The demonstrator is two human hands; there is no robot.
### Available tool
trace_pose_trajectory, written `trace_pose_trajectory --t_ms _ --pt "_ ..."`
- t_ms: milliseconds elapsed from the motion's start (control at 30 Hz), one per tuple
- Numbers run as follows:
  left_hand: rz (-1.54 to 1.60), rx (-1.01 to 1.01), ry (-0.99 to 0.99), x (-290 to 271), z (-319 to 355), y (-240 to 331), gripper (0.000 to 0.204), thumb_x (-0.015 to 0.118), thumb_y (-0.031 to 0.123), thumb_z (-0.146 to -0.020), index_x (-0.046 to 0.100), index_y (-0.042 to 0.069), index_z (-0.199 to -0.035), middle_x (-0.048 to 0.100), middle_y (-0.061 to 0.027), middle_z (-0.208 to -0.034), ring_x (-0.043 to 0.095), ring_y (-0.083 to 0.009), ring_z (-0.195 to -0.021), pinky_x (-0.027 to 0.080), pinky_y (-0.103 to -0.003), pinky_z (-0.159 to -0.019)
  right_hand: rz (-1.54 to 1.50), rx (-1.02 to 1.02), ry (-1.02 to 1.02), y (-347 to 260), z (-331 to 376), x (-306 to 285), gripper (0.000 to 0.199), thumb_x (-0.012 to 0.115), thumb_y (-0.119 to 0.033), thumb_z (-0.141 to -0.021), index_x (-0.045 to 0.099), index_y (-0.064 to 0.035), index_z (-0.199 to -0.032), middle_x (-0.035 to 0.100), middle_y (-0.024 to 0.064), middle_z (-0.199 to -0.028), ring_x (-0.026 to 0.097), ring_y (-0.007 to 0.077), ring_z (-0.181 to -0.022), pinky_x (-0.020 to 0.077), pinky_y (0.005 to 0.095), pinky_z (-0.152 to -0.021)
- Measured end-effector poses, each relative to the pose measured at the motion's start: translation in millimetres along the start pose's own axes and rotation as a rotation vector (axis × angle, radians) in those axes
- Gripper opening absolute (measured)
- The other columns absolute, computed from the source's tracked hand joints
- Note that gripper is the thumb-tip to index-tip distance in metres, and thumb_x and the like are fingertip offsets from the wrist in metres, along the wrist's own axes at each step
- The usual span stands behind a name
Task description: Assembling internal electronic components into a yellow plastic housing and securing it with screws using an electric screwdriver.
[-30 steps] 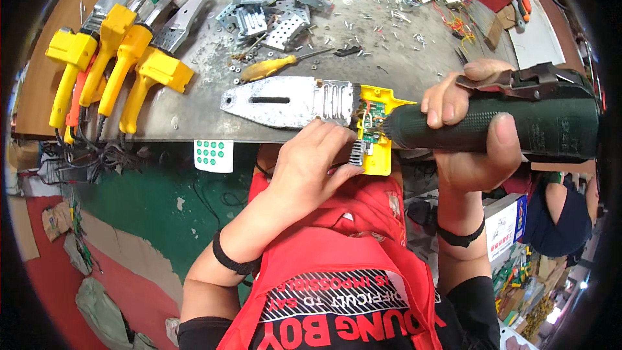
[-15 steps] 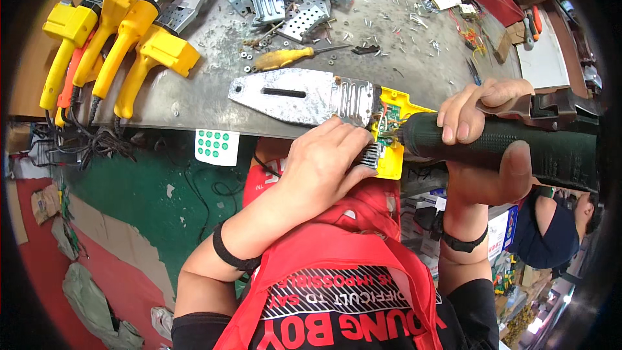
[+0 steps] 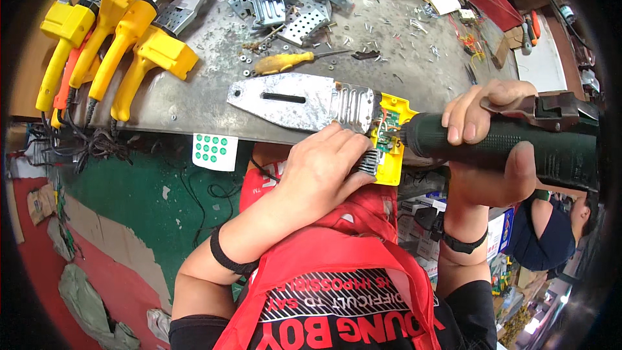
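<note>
My left hand (image 3: 327, 165) is closed over the metal bracket of an opened heating tool, its fingers near the ribbed dark edge. The tool's flat silver heating plate (image 3: 291, 109) points left along the table edge. Its yellow plastic housing (image 3: 389, 172) lies open, showing a green circuit board (image 3: 391, 123) and thin wires. My right hand (image 3: 495, 120) is wrapped around a dark green cylindrical power screwdriver (image 3: 453, 139), held level. The screwdriver's front end is over the housing's right edge; its tip and any screw there are hidden.
Several finished yellow-handled tools (image 3: 139, 52) stand at the left, their black cords (image 3: 100, 142) bunched below. A yellow screwdriver (image 3: 283, 61) lies beyond the plate. Perforated metal brackets (image 3: 304, 24) and scattered screws cover the far table. Another person (image 3: 544, 230) is at the right.
The yellow housing and the power screwdriver have shifted very slightly in the view. Both hands keep their hold.
</note>
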State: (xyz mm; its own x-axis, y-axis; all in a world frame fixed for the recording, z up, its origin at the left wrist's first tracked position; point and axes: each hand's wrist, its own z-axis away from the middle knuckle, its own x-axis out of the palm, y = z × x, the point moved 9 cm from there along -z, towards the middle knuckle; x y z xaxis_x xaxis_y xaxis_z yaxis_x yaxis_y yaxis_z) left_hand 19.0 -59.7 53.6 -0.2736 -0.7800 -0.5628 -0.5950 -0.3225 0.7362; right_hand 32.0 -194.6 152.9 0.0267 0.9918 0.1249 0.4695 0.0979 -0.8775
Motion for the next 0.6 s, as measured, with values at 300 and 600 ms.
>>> trace_pose_trajectory --t_ms 300,600 --pt "0.004 0.006 0.010 -0.3 0.1 -0.6 0.038 0.077 0.010 -0.063 0.058 0.005 -0.096 0.058 -0.0093 -0.079 0.056 -0.0293 -0.075 0.047 -0.038 -0.066 0.030 0.031 -0.046 4.1 -3.3 8.3 0.049 0.056 -0.046 -0.080 0.045 -0.0018 -0.099 0.047 0.0037 -0.066 0.048 0.0152 -0.056 0.0398 0.0306 -0.061" --pt "0.008 0.013 0.014 -0.7 -1.1 0.8 0.038 0.077 0.011 -0.064 0.058 0.005 -0.096 0.058 -0.0095 -0.079 0.056 -0.0293 -0.074 0.046 -0.038 -0.065 -0.025 0.033 -0.084 8.1 -5.7 7.0 0.049 0.056 -0.045 -0.081 0.047 -0.0013 -0.101 0.046 0.0035 -0.065 0.047 0.0148 -0.055 0.0400 0.0299 -0.059"
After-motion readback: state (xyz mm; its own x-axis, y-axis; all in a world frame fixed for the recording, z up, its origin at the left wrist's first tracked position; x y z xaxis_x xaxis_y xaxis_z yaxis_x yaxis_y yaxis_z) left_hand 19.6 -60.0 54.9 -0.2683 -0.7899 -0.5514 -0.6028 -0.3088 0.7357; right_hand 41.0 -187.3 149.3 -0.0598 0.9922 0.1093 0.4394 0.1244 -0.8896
